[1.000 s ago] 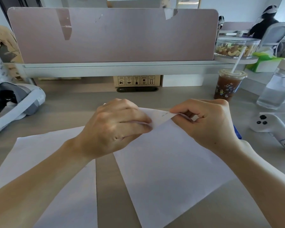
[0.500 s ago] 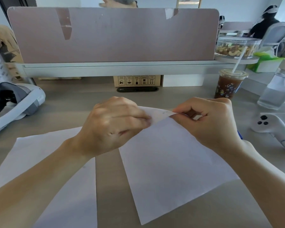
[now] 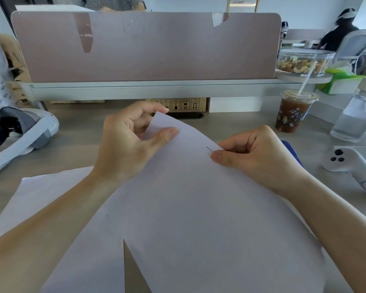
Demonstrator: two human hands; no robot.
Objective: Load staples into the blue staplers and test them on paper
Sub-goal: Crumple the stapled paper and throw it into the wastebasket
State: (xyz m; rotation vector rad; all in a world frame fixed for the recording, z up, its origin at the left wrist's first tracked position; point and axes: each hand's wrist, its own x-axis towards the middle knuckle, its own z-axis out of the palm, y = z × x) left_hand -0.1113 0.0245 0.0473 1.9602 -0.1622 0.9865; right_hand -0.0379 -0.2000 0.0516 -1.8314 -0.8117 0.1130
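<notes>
Here, both hands [image 3: 125, 142] [image 3: 256, 157] pinch smooth curved paper [image 3: 199, 208].

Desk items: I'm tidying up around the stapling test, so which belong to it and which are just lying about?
Job:
lifted paper sheet
staple
blue stapler
second sheet

Lying about:
iced drink
nut container
water bottle
white controller
headset
</notes>
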